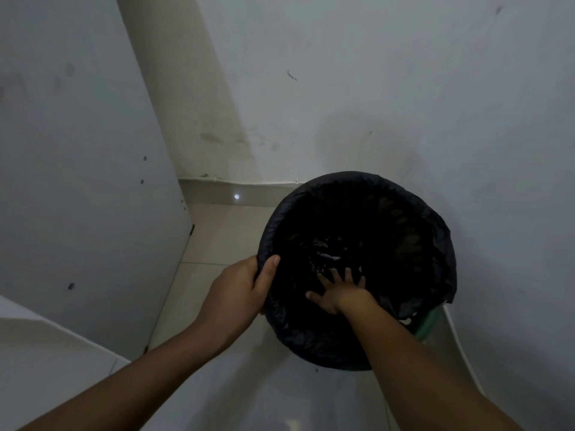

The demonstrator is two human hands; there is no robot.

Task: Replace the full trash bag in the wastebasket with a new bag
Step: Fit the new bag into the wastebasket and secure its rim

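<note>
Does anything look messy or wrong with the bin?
Nothing spilled. The black bag is folded over the rim almost all round, but at the near right a bit of green wastebasket still shows. The wall behind has brownish smudges.

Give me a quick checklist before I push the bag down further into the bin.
1. Left hand grips the bag at the rim: ok.
2. Right hand is inside, fingers spread on the lining: ok.
3. Bag folded over the bin all around: not ok, green shows at the near right.
4. Bag free of holes: cannot tell, too dark.
5. Bin standing on the floor: ok.
</note>
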